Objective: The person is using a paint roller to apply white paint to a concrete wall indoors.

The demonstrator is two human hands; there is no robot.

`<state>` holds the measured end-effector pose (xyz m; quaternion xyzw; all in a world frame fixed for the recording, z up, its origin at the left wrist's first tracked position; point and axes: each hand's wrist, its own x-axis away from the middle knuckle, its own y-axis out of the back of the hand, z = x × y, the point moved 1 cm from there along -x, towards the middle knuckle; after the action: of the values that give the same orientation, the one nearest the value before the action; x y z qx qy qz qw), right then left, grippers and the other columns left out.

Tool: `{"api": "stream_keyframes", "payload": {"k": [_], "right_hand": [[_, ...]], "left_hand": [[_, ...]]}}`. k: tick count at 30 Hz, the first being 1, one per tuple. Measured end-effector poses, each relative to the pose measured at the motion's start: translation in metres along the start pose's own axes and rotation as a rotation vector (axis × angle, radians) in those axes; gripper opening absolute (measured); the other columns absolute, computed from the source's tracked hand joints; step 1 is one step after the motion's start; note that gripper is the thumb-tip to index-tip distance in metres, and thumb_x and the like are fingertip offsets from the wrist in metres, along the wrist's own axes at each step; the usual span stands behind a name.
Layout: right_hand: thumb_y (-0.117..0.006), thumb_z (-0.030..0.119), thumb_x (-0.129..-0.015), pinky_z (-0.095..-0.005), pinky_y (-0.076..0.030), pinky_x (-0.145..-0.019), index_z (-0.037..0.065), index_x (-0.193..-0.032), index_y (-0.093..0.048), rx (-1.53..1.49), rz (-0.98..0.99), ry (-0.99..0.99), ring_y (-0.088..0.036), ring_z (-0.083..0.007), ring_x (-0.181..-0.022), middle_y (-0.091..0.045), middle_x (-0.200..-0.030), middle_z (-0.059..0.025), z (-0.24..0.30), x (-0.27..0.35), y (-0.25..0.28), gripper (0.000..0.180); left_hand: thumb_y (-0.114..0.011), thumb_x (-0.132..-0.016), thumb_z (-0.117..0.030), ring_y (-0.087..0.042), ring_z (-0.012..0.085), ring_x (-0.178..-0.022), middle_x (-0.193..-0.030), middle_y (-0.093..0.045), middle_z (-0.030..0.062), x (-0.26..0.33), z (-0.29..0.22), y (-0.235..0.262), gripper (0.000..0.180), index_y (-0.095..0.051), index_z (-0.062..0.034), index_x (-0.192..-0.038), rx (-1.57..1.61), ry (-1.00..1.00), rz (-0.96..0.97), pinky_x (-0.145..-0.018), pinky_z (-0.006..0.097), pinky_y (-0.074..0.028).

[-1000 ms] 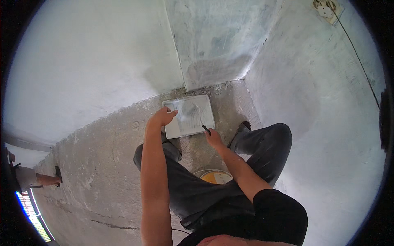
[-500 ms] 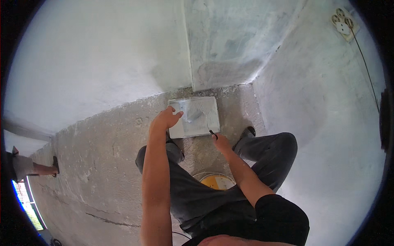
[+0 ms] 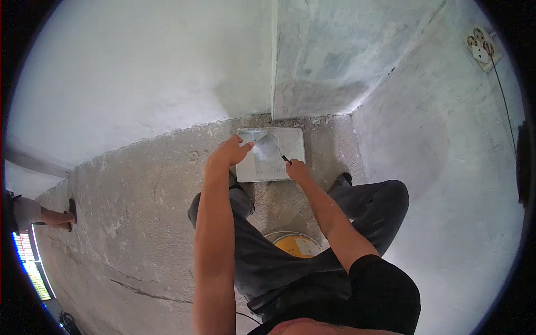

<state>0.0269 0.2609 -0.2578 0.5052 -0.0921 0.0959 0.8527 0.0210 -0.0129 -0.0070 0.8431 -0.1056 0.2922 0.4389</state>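
A shallow white paint tray (image 3: 242,167) with a ridged floor, wet with white paint, lies on the concrete floor in front of me. My right hand (image 3: 297,170) is closed around the black handle of a paint roller (image 3: 286,159) at the tray's right side. Its thin wire frame bends toward the pale roller head at the tray's far left, where outlines blend with the white paint. Over the tray's left edge, my left hand (image 3: 228,151) has thumb and forefinger apart, with nothing visible between them. Whether it touches the rim I cannot tell.
A yellow-lidded bucket (image 3: 295,245) stands between my legs. Grey-white walls (image 3: 167,67) meet the floor beyond the tray, with loose debris (image 3: 315,120) along the base. A socket block (image 3: 481,51) with a cable hangs on the right wall. Another person's legs (image 3: 53,216) show far left.
The roller head has moved from mid-tray to its far left part, with my right hand pushed farther forward. My left hand stays near the left edge. The whole view has shifted slightly.
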Motion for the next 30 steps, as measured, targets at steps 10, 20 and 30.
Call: {"api": "stream_keyframes", "payload": {"k": [10,20,30], "right_hand": [[-0.055,0.046,-0.101,-0.0499,-0.053,-0.081,0.004,-0.104,-0.071,-0.142,0.047,-0.003,-0.069,-0.0398,-0.092,-0.072,-0.094,-0.0202,-0.046,0.014,0.031,0.045],[-0.056,0.054,-0.096,-0.0525,-0.050,-0.097,0.008,-0.117,-0.074,0.241,0.283,-0.050,-0.067,-0.0411,-0.110,-0.072,-0.115,-0.0215,-0.139,0.027,0.129,0.053],[-0.051,0.050,-0.100,-0.0562,-0.050,-0.096,0.004,-0.116,-0.071,0.286,0.278,-0.040,-0.066,-0.0437,-0.109,-0.071,-0.114,-0.0241,-0.056,-0.039,0.072,0.052]], "left_hand": [[-0.058,-0.095,-0.058,-0.049,0.0377,-0.140,-0.149,-0.053,0.0209,-0.002,-0.005,0.000,0.075,-0.050,-0.0058,-0.148,-0.035,-0.035,-0.009,-0.114,0.050,-0.040],[-0.058,-0.096,-0.060,-0.051,0.0405,-0.136,-0.143,-0.057,0.0241,-0.001,-0.015,-0.006,0.073,-0.051,-0.0055,-0.145,0.011,-0.037,-0.040,-0.113,0.051,-0.040],[-0.057,-0.096,-0.057,-0.049,0.0371,-0.140,-0.151,-0.052,0.0177,-0.003,0.007,0.003,0.075,-0.048,-0.0061,-0.150,0.014,-0.021,-0.039,-0.113,0.051,-0.040]]}}
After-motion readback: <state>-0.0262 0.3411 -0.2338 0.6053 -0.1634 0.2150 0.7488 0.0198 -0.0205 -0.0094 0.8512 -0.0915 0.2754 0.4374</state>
